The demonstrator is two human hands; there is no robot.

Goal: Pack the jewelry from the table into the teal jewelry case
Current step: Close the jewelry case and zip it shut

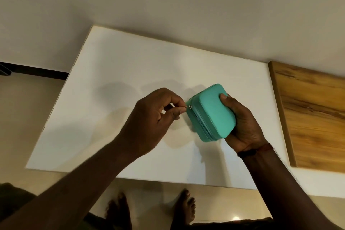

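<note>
Teal jewelry case (212, 112), lid down, right of ctr frame, tilted, held over the white table (130, 73). Right hand (242, 125) wraps its right side, fingers curled round it, prob. to steady it vs the pull. Left hand (149, 117) pinches the thin metal zip pull (187, 107) at the case's left corner, thumb & forefinger closed on it. Wooden board (313, 114) at right edge, bare feet (184, 207) at bottom. Nothing blocks the zip.

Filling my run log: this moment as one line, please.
left hand: pinches zipper pull | right hand: holds teal case, lid down, tilted | under it: white table
</note>
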